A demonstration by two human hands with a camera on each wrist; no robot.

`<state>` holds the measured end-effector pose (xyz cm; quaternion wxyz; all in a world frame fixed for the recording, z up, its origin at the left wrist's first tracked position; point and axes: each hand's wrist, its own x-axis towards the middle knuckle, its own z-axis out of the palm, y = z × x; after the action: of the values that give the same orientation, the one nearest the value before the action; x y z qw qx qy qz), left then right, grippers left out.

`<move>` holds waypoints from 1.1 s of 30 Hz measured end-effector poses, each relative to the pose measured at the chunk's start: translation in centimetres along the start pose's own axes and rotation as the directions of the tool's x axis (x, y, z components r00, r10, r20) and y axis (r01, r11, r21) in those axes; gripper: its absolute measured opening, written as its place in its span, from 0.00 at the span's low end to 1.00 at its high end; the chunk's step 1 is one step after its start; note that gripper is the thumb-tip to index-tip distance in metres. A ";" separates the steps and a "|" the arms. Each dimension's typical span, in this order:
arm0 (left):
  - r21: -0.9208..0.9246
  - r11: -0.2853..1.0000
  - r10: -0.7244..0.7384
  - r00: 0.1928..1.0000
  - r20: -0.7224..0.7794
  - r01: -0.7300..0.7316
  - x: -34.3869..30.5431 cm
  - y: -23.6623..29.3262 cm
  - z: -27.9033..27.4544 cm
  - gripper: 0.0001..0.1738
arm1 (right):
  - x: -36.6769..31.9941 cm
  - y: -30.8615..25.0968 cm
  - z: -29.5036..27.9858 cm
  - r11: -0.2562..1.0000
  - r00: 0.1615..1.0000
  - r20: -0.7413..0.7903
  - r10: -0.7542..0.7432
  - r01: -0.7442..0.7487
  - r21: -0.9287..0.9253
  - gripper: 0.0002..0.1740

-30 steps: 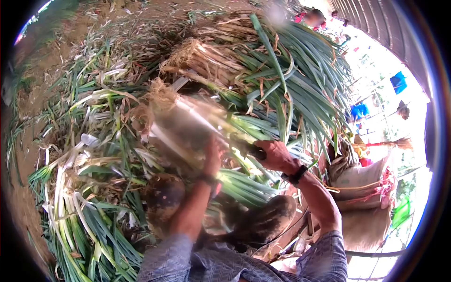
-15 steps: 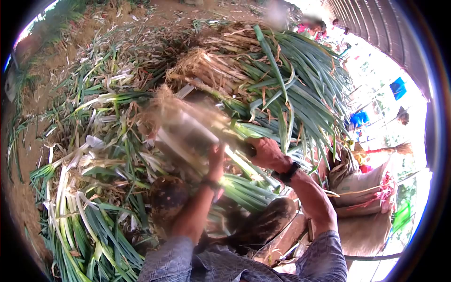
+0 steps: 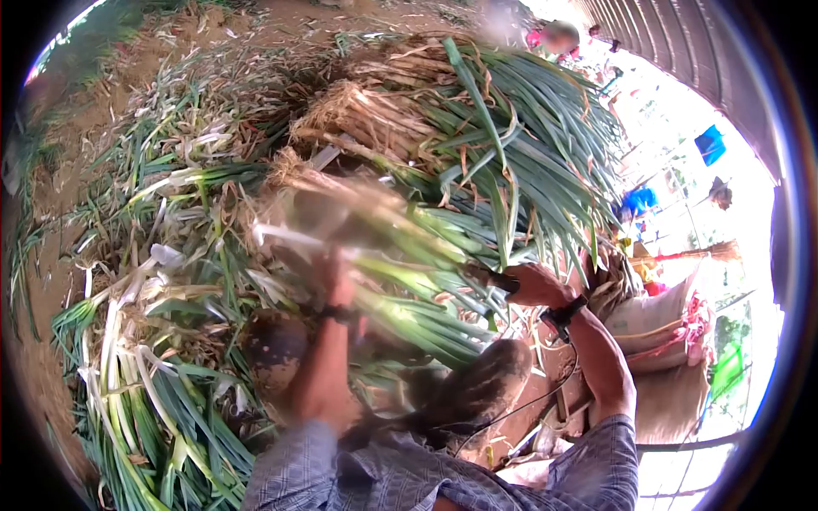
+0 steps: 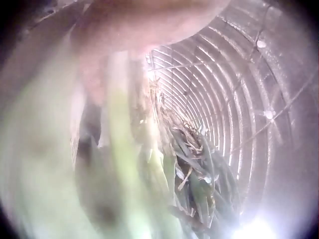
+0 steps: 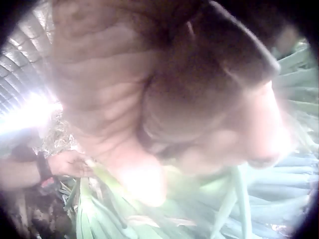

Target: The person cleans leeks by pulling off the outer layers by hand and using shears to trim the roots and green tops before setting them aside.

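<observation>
Long-leaved stalks [image 3: 388, 271], pale toward the root and green toward the leaf, are held near mid-frame by the left hand [image 3: 336, 271]; the pale ends are directed toward ten o'clock and the leaves toward four. The left grip is narrow, closed about the stalks, though exact finger placement is blurred. At three o'clock from it, the right hand [image 3: 537, 285] is curled firmly round a dark object [image 3: 498, 279], whose full form cannot be told. A heap of similar stalks [image 3: 545, 140] is seen at one o'clock, its roots [image 3: 349, 106] toward eleven; a smaller sheaf [image 3: 128, 387] is laid at eight o'clock.

Handling is judged as follows. Each stalk is probably light, moderately stiff in the pale shank and limp in the leaves, which may be creased or torn if pulled. The outer skin may be slippery where moist, and dry sheaths may slide off. The firmest hold is likely offered by the upper shank, just below the leaf fan; crushing pressure is best avoided.
</observation>
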<state>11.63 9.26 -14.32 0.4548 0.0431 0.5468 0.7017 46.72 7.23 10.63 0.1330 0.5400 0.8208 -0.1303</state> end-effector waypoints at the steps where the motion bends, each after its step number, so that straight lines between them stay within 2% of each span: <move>1: 0.120 0.990 0.070 0.998 0.003 -0.070 0.5 -0.6 -0.2 0.28 | -0.5 0.3 0.1 0.999 0.999 -0.011 0.038 -0.038 0.033 0.18; 3: 0.263 0.925 0.290 0.957 -0.018 -0.275 0.3 -1.2 0.0 0.29 | -1.3 0.2 -0.3 0.995 0.995 -0.049 0.090 -0.087 0.058 0.19; 4: 0.293 0.867 0.434 0.900 -0.047 -0.403 -1.3 -0.3 0.7 0.28 | -1.2 0.4 -0.1 0.995 0.995 -0.059 0.086 -0.083 0.059 0.19; 6: 0.256 0.807 0.541 0.840 0.040 -0.532 -4.2 1.6 1.8 0.25 | -0.9 1.3 0.7 0.995 0.994 -0.072 0.080 -0.076 0.059 0.18; 8: 0.116 0.839 0.492 0.832 0.256 -0.532 -6.0 3.1 2.7 0.20 | -0.2 1.2 1.3 0.997 0.995 -0.081 0.051 -0.046 0.062 0.16; 9: 0.066 0.874 0.426 0.823 0.376 -0.482 -6.9 3.4 3.7 0.13 | 0.4 1.2 1.5 0.996 0.995 -0.081 0.059 -0.054 0.065 0.16; 10: 0.200 0.879 0.312 0.840 0.443 -0.432 -5.9 1.8 4.4 0.13 | 1.1 1.3 1.7 0.996 0.995 -0.081 0.065 -0.060 0.067 0.16; 12: 0.198 0.934 0.162 0.844 0.511 -0.298 -4.4 -0.5 5.8 0.13 | 2.1 1.6 2.0 0.997 0.992 -0.122 0.036 -0.028 0.065 0.17; 14: 0.149 0.989 -0.066 0.906 0.418 0.003 -3.5 -1.3 6.9 0.14 | 2.5 1.0 1.4 0.997 0.992 -0.126 0.023 -0.014 0.071 0.17; 15: 0.114 0.981 -0.191 0.905 0.379 0.159 -3.3 -1.3 7.4 0.15 | 2.2 -0.2 0.1 0.998 0.992 -0.124 0.003 0.004 0.057 0.17; 18: 0.212 0.974 -0.156 0.925 0.346 0.085 -1.9 -2.7 9.1 0.15 | 2.1 0.0 -0.8 0.994 0.991 -0.124 -0.040 0.052 0.101 0.18; 20: 0.186 0.972 -0.198 0.920 0.337 0.140 -1.1 -3.1 10.2 0.17 | 2.1 0.9 -0.4 0.996 1.000 -0.008 -0.014 0.014 0.086 0.21; 21: 0.177 0.969 -0.223 0.916 0.334 0.172 -1.0 -3.2 10.7 0.18 | 1.9 1.3 -0.2 0.992 0.999 -0.022 -0.048 0.051 0.115 0.23; 24: 0.053 0.984 -0.180 0.932 0.314 0.173 -2.7 -0.6 11.4 0.19 | 1.5 2.9 0.6 0.984 0.995 -0.083 -0.055 0.068 0.166 0.25; 25: 0.076 0.980 -0.201 0.928 0.315 0.186 -2.0 -1.4 11.2 0.19 | 1.3 3.2 0.2 0.985 1.000 -0.007 0.006 -0.004 0.174 0.26; 28: 0.013 0.976 -0.200 0.863 0.463 0.219 -1.9 -1.4 10.8 0.18 | -0.2 4.3 0.2 0.971 0.994 -0.091 -0.054 0.074 0.228 0.21; 29: 0.082 0.984 -0.176 0.867 0.467 0.156 -1.4 -2.2 10.7 0.17 | -0.6 4.6 0.2 0.951 0.997 -0.074 -0.018 0.040 0.306 0.20; 32: 0.013 0.989 -0.136 0.859 0.493 0.149 -2.0 -3.6 10.3 0.17 | -1.6 5.7 0.2 0.946 0.996 -0.085 -0.033 0.058 0.317 0.20; 33: -0.056 0.979 -0.143 0.854 0.501 0.197 -2.9 -3.2 10.2 0.15 | -1.8 5.7 0.2 0.953 0.998 -0.049 -0.025 0.039 0.301 0.21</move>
<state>20.86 14.68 -11.58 0.6414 0.1484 0.3762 0.6520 52.67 7.78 10.72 0.0285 0.5434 0.8027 -0.2440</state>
